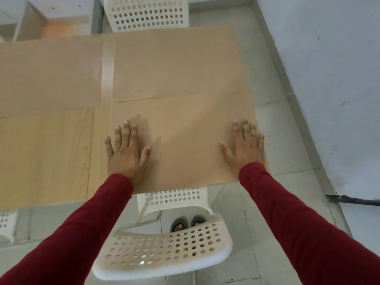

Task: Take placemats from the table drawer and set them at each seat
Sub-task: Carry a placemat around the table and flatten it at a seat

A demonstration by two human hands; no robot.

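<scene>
A tan placemat (181, 140) lies flat on the table (45, 157) directly in front of the near white chair (164, 249), its long axis running left to right. The left hand (125, 155) and right hand (245, 150) press its two ends, fingers straight and spread, equally near.

1. Placemats (181, 128) – tan, fine dotted texture.
2. Worktop (47, 153) – pale wood grain.
3. Chairs (162, 254) – white, round perforations.
4. Sleeves (292, 219) – dark red.
5. Floor (283, 140) – light grey tiles.
</scene>
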